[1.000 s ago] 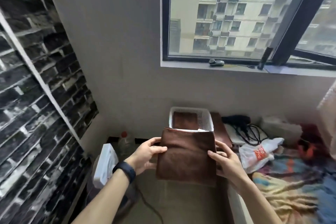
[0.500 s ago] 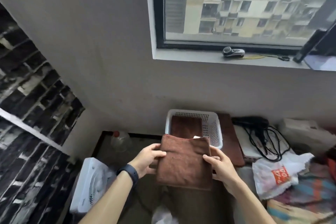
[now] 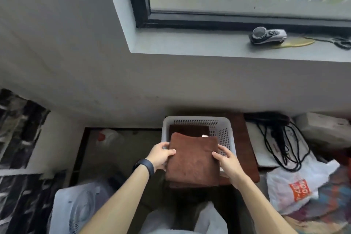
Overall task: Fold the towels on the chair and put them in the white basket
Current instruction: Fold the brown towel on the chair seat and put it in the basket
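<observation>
1. The folded brown towel (image 3: 192, 159) sits just below the middle of the frame, held between both hands.
2. The left hand (image 3: 161, 155) grips the towel's left edge, thumb on top and fingers curled underneath; a black wristband (image 3: 145, 166) circles that wrist.
3. The right hand (image 3: 226, 159) holds the right edge, thumb lying on the cloth and the other fingers spread along and under the side.
4. The towel's far edge overlaps the near rim of the white basket (image 3: 227, 135), which stands just above the hands in the frame. Whether the cloth rests on the rim or is held clear of it cannot be told.
5. Inside the basket lies a darker brown towel (image 3: 188, 129), flat against the left wall and partly covered by the held one.
6. The basket stands on a brown surface (image 3: 242, 138). To its right are black cables (image 3: 281, 144) and a white plastic bag (image 3: 296, 186) with an orange print.
7. At lower left a white fan (image 3: 76, 209) is blurred, and a clear bottle (image 3: 108, 137) with a red cap lies near the wall.
8. On the windowsill at upper right rests a small grey and black device (image 3: 267, 35); what it is cannot be made out.
9. The towel's underside and the basket's near wall are hidden.
</observation>
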